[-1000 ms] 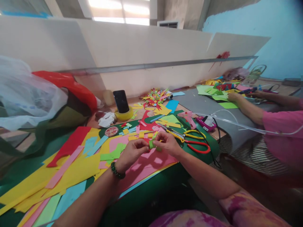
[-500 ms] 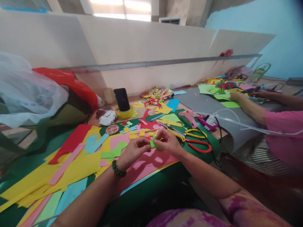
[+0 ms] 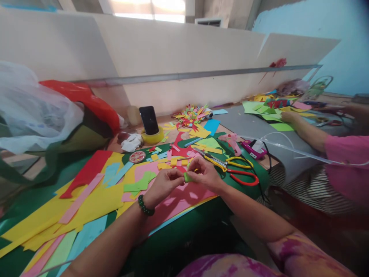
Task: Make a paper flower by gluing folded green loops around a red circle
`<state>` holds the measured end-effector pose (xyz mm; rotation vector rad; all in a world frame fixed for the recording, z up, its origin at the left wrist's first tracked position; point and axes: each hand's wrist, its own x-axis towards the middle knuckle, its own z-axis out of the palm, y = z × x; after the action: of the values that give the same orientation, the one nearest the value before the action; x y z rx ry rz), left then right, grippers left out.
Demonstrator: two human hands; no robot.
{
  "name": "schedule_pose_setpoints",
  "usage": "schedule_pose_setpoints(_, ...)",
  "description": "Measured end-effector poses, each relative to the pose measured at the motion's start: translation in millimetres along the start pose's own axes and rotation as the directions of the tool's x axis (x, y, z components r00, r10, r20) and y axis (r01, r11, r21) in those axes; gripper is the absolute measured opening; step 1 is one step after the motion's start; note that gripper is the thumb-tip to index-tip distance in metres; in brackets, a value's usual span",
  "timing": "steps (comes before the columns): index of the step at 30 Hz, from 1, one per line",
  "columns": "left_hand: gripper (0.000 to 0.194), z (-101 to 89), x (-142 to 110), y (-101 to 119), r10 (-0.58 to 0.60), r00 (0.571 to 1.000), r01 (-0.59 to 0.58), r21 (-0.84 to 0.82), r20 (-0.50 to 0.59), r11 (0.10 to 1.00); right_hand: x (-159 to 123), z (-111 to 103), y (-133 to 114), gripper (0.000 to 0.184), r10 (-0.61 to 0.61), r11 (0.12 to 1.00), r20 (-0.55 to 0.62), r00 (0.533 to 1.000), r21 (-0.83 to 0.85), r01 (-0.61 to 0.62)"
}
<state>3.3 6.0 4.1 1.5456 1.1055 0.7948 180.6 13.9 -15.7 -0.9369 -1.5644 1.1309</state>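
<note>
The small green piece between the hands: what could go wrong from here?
The small green piece is pinched between the left hand and the right hand, so it might slip or crease. The red-and-yellow-handled scissors lie close beside the right hand; a sideways move could knock them. The phone leans back at the yellow tape roll, so a bump might tip it.

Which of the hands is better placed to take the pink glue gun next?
Likely the right hand: it is nearer the pink glue gun, with the left hand farther across. Both pinch the green piece, so the right would have to let go first.
</note>
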Motion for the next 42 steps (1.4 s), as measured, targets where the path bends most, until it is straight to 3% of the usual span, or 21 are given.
schedule_pose_setpoints(17, 0.017, -0.5, 2, -5, 0.002, 1.000, -0.002, 0.017, 0.026, 1.000, -1, 0, 3, 0.022, -0.003, 1.000, 0.036, 0.999, 0.008, 0.002)
schedule_pose_setpoints(23, 0.016, -0.8, 0, 1, 0.044, 0.998, -0.046, -0.038, -0.034, 0.998, -1, 1, 6, 0.023, -0.043, 0.999, 0.030, 0.999, -0.029, 0.044)
schedule_pose_setpoints(33, 0.023, -0.6, 0, 2, 0.092, 0.996, -0.091, 0.080, -0.014, 0.993, -2, 1, 7, 0.025, -0.056, 0.998, 0.052, 0.997, -0.024, 0.057)
schedule_pose_setpoints(35, 0.025, -6.1, 0, 7, 0.120, 0.991, -0.115, 0.096, -0.053, 0.989, -2, -8, 0, 0.026, -0.058, 0.998, 0.003, 0.998, -0.015, 0.058)
schedule_pose_setpoints(38, 0.031, -27.1, 3, 13, 0.152, 0.975, -0.126, 0.162, -0.162, 0.979, -2, -28, -11, 0.029, -0.080, 0.997, -0.163, 0.983, -0.029, 0.076)
schedule_pose_setpoints(40, 0.035, -48.8, 5, 12, 0.158, 0.963, -0.083, 0.312, -0.220, 0.946, -2, -42, -15, 0.030, -0.082, 0.995, -0.223, 0.971, -0.072, 0.068)
schedule_pose_setpoints(42, 0.038, -71.6, 8, 7, 0.139, 0.966, 0.005, 0.557, -0.217, 0.830, -2, -51, -13, 0.028, -0.061, 0.987, -0.196, 0.979, -0.157, 0.030)
